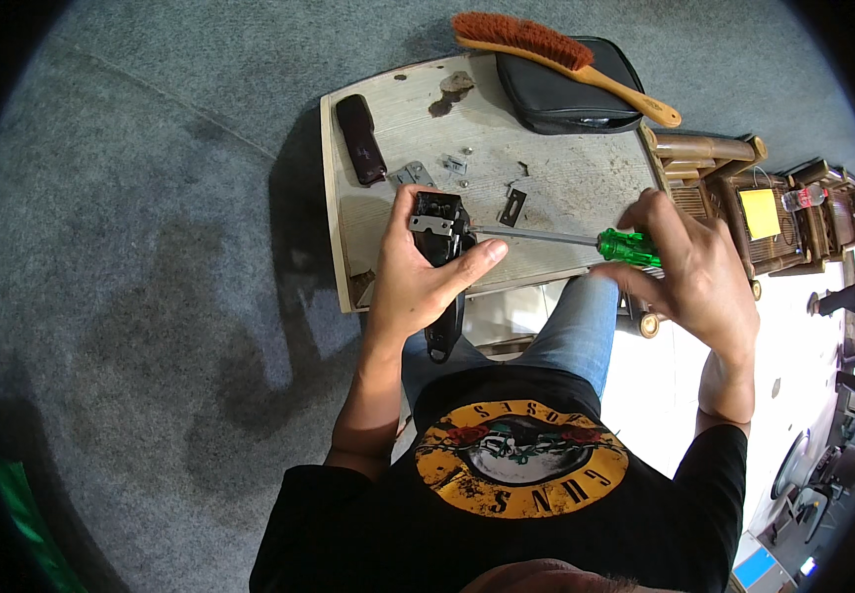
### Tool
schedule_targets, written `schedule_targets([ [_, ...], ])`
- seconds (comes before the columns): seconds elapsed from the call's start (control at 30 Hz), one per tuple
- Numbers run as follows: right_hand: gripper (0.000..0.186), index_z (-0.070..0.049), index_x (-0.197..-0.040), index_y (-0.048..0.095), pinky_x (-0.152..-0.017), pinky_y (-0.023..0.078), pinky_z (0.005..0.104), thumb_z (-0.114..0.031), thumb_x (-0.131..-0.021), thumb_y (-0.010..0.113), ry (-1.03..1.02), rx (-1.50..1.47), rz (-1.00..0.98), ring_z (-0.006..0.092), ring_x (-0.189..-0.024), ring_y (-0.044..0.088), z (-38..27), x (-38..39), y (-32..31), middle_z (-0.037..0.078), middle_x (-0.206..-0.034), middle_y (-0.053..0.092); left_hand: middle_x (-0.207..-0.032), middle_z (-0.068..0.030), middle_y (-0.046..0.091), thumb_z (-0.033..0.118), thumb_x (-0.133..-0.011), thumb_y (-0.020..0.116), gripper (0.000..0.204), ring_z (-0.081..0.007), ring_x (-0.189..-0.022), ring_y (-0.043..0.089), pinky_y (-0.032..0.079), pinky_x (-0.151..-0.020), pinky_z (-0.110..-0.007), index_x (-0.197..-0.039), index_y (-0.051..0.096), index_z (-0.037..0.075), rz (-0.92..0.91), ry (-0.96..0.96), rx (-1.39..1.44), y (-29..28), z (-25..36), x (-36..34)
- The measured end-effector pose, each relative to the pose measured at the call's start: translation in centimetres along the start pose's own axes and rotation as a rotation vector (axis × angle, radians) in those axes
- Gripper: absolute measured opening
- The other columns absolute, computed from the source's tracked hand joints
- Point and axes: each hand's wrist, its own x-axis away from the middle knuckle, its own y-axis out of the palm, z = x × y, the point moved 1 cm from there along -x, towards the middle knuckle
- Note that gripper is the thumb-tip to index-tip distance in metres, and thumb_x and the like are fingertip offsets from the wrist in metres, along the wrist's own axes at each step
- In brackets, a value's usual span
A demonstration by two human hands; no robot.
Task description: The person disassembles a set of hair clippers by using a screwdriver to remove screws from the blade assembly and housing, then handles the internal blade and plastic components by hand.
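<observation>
My left hand is closed round a black hair clipper, whose opened end with metal parts faces up and away from me. My right hand grips the green handle of a screwdriver. Its long shaft runs left, and the tip meets the right side of the clipper head. Just beyond the clipper lie a metal blade plate and a dark maroon housing cover. A black slotted plate, a small clear piece and tiny screws are scattered close by.
The small pale wooden table has hair bits and dark stains. At its far right, a red-bristled brush lies across a black zipped case. Bamboo furniture stands to the right, with a yellow paper and a bottle.
</observation>
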Motion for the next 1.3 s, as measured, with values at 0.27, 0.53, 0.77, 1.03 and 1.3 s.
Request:
schedule_targets([
  [0.27,0.029,-0.007,-0.088,0.066,-0.054,0.056,0.0338,-0.031,-0.089,0.082,-0.068,0.107,-0.056,0.0186,-0.065,0.072,-0.2,-0.5,-0.8,0.004,-0.083,0.071,-0.096,-0.0056,0.070,0.003,-0.086,0.087,0.044,-0.0101,-0.088,0.068,0.056,-0.079,-0.025,-0.114,0.052,0.002,-0.009,0.005,0.059,0.1,-0.1,0.1],
  [0.53,0.030,-0.007,-0.090,0.064,-0.050,0.051,0.0318,-0.032,-0.090,0.081,-0.114,0.136,0.061,0.0193,-0.062,0.070,0.0,-0.7,-0.3,0.005,-0.087,0.073,-0.100,-0.0057,0.071,0.004,-0.087,0.087,0.045,-0.0100,-0.091,0.069,0.056,-0.084,-0.026,-0.117,0.053,0.002,-0.004,0.010,0.010,-0.1,-0.4,0.0],
  [0.77,0.029,-0.007,-0.093,0.067,-0.050,0.051,0.0339,-0.034,-0.093,0.078,0.005,0.006,-0.094,0.0202,-0.056,0.069,0.1,0.0,-0.1,0.005,-0.073,0.070,-0.098,-0.0048,0.071,0.007,-0.086,0.088,0.045,-0.0104,-0.090,0.069,0.055,-0.083,-0.026,-0.116,0.054,0.002,-0.006,-0.008,0.014,-0.2,-0.3,0.0],
  [1.03,0.032,-0.006,-0.094,0.068,-0.054,0.054,0.0368,-0.032,-0.084,0.083,-0.061,0.137,0.043,0.0213,-0.069,0.074,0.1,-0.2,0.0,0.005,-0.083,0.070,-0.090,-0.0027,0.067,0.008,-0.086,0.088,0.042,-0.0080,-0.077,0.067,0.055,-0.072,-0.024,-0.112,0.054,0.004,0.015,0.032,-0.022,0.0,-0.4,-0.1],
  [1.3,0.029,-0.005,-0.095,0.068,-0.051,0.051,0.0356,-0.032,-0.092,0.079,0.053,-0.105,-0.154,0.0212,-0.062,0.072,0.3,0.1,0.1,0.008,-0.079,0.072,-0.097,-0.0043,0.072,0.005,-0.087,0.087,0.043,-0.0096,-0.088,0.070,0.055,-0.081,-0.025,-0.116,0.054,0.001,0.003,-0.033,-0.019,-0.2,-0.1,0.1],
])
